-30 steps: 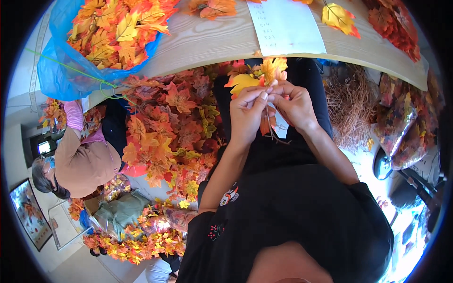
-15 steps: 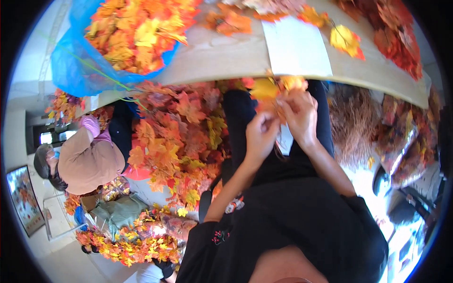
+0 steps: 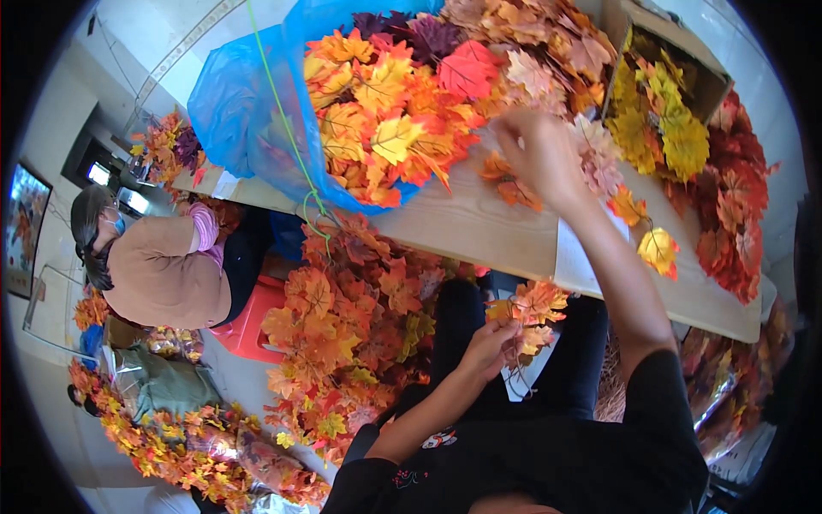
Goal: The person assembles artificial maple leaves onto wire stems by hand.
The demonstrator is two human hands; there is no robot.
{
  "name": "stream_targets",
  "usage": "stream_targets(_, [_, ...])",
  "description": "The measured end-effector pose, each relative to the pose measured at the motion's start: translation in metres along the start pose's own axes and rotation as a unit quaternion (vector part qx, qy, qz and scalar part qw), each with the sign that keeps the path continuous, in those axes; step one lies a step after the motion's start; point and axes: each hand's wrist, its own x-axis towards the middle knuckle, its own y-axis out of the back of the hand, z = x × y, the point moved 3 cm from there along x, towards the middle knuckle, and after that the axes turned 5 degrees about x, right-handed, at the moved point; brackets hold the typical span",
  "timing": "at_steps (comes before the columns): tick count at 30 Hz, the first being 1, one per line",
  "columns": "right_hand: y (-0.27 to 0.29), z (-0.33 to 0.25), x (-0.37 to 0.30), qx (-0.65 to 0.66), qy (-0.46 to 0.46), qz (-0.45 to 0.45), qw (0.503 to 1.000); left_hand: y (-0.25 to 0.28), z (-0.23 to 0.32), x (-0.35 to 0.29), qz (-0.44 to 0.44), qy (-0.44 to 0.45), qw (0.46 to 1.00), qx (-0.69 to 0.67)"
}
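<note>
right hand (image 3: pixel 541 158) has gone from beside the left hand (image 3: pixel 490 349) to far out over the table (image 3: pixel 505 231), and the view has swung so more of the tabletop shows. its fingers are curled but blurred; i cannot tell whether they pinch anything. the left fingers pinch the spray (image 3: pixel 539 304) near its stems, over the lap; its long axis runs from leaves toward the table edge to thin brown stems pointing back at the body. right fingers are the nearer ones to the heaps: orange leaves (image 3: pixel 385 128) lie to their left, pale leaves (image 3: pixel 597 152) to their right, dusty brown leaves (image 3: pixel 548 34) beyond. all look like lobed, veined fabric; the bag (image 3: pixel 240 103) is crinkled blue plastic, the table smooth pale wood grain.
</note>
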Motion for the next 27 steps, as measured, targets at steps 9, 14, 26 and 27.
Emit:
stream_targets(9, [-0.121,0.055,0.148,-0.117,-0.016,0.076,0.99,-0.007,0.015,0.0,0.025,-0.002,0.999,0.021])
stream_targets(14, [-0.099,0.063,0.154,0.025,-0.1,0.135,0.985,-0.001,0.011,-0.013,0.041,0.002,0.999,0.005])
stream_targets(26, [0.085,-0.019,-0.073,-0.022,-0.085,-0.165,0.982,0.004,0.032,0.006,0.031,-0.028,0.999,0.009])
stream_targets(27, [0.087,-0.017,-0.108,-0.028,-0.036,-0.21,0.977,0.008,0.034,0.003,0.045,-0.014,0.999,0.002])
